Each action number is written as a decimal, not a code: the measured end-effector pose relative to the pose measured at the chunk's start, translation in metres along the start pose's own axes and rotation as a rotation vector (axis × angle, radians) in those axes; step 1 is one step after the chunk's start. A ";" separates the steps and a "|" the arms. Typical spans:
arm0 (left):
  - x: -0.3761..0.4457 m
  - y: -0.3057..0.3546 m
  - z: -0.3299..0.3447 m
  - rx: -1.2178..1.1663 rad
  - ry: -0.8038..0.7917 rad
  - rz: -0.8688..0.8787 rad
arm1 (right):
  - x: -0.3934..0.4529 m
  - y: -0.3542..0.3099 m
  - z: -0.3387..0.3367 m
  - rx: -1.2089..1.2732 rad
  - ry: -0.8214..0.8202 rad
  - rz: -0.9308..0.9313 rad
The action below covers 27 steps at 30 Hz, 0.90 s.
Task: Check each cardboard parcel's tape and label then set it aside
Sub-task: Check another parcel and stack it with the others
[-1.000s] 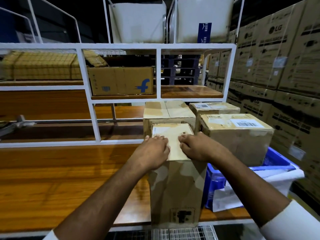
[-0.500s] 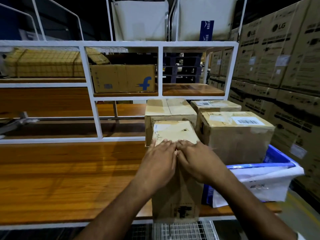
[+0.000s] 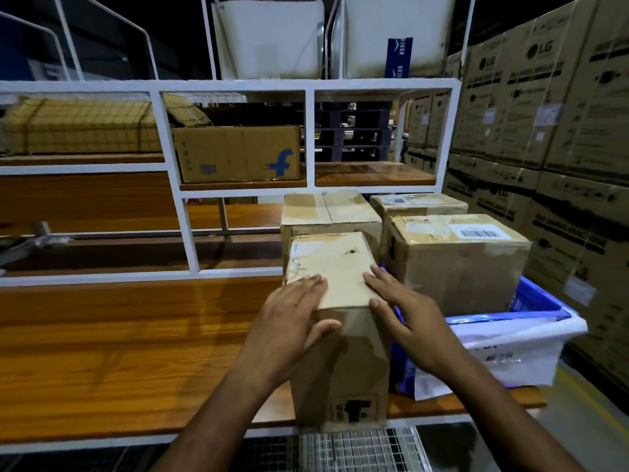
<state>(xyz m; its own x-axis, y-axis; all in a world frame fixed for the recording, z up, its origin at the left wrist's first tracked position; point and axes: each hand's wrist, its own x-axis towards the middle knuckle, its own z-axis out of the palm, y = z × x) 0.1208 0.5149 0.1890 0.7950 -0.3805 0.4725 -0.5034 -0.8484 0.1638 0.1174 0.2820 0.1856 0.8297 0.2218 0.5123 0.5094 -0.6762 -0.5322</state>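
A tall cardboard parcel (image 3: 343,366) stands upright at the front edge of the wooden table (image 3: 119,352), its top covered by a pale taped label. My left hand (image 3: 292,321) lies flat on the top's left edge, its thumb down the front face. My right hand (image 3: 405,315) rests with straight fingers along the top's right edge. Three more parcels stand behind and to the right: one with plain tape (image 3: 330,216), one small one (image 3: 418,204), and one with a barcode label (image 3: 456,257).
A blue crate (image 3: 541,301) holding white plastic bags sits on the table at the right. A white metal shelf frame (image 3: 183,229) rises behind, with a branded carton (image 3: 238,153) on it. Stacked large cartons (image 3: 544,131) wall the right side. A wire grate (image 3: 357,447) lies below the table's edge.
My hands met at the middle of the parcel's top half a second ago; they have since slid apart to its left and right edges, fingers straightened.
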 end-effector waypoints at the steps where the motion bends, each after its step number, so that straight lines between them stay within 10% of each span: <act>1: -0.002 -0.006 0.001 -0.052 0.029 -0.025 | -0.002 0.005 0.004 0.058 0.006 0.011; 8: -0.058 -0.067 0.016 -0.484 0.440 -0.323 | -0.045 0.037 0.086 0.034 -0.257 0.072; 17: -0.108 -0.101 0.032 -0.164 -0.148 -0.378 | -0.033 0.018 0.114 -0.521 -0.067 -0.045; 27: -0.091 -0.067 0.081 0.129 -0.181 -0.557 | -0.054 0.038 0.121 -0.475 0.040 0.093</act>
<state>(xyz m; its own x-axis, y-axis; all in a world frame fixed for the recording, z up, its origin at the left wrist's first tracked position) 0.1096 0.5770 0.0651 0.9782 0.0869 0.1884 0.0414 -0.9716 0.2329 0.1195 0.3289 0.0558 0.8525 0.1248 0.5076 0.2656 -0.9398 -0.2150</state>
